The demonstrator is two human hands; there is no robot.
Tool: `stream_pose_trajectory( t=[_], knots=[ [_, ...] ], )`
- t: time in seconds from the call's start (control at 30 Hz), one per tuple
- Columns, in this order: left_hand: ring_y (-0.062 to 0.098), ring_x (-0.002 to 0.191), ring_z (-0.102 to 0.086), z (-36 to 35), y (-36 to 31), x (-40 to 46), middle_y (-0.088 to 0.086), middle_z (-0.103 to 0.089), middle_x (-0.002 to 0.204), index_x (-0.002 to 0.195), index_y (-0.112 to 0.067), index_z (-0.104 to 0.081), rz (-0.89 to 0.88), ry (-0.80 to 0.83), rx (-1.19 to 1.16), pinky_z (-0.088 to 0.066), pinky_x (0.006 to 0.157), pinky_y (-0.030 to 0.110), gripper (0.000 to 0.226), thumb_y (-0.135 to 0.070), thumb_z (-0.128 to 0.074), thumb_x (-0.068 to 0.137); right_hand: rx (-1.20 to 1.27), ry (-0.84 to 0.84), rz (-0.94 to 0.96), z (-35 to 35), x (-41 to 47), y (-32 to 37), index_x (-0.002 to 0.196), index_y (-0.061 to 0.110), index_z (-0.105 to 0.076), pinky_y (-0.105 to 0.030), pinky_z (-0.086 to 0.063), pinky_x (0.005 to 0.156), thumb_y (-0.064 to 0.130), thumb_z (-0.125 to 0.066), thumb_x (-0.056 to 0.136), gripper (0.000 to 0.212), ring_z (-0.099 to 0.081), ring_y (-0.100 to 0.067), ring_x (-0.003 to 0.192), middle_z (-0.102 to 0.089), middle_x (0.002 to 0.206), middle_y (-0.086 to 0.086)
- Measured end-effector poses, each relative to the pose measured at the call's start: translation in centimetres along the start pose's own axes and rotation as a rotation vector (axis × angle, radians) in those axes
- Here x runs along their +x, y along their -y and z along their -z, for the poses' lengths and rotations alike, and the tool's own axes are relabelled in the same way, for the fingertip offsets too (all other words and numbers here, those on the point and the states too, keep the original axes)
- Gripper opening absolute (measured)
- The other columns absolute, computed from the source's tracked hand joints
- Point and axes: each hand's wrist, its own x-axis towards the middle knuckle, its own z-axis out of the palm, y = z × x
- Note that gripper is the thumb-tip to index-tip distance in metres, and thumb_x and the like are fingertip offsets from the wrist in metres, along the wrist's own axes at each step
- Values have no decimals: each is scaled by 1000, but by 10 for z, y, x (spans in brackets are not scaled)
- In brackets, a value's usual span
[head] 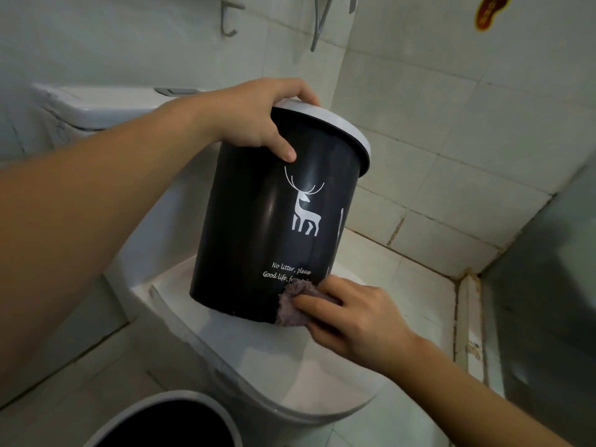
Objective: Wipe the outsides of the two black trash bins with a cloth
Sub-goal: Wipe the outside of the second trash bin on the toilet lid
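Note:
A black trash bin point(258, 227) with a white deer print and a white rim is tilted on the closed toilet lid point(264, 353). My left hand point(254, 114) grips its rim from above, thumb on the outer wall. My right hand point(358, 321) presses a greyish-purple cloth point(295, 304) against the bin's lower right side, near the base. A second black bin point(171, 424) with a white rim stands on the floor at the bottom edge, only its open top visible.
The white toilet tank point(106, 104) is behind my left arm. Tiled walls close in at the back and right, meeting in a corner point(467, 272). Metal hooks point(229, 17) hang on the wall above. Tiled floor lies to the left.

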Motion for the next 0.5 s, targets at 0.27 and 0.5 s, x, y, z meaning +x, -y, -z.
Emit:
stream_pose_trajectory(
  t=[0.27, 0.5],
  knots=[
    [11, 97, -61, -2, 0, 0, -12, -61, 106, 121, -43, -53, 0, -4, -19, -52, 80, 31, 67, -12, -86, 72, 21, -94, -160, -4, -2, -10, 114, 23, -65, -28, -44, 49, 30, -61, 92, 23, -55, -20, 69, -59, 91, -2],
    [16, 100, -61, -1, 0, -2, -14, -60, 105, 119, -44, -53, -4, -4, -25, -53, 86, 35, 68, -12, -87, 70, 44, -85, -98, -2, 8, -19, 115, 26, -62, -31, -49, 51, 28, -63, 92, 24, -57, -22, 73, -60, 94, -3]
  ],
)
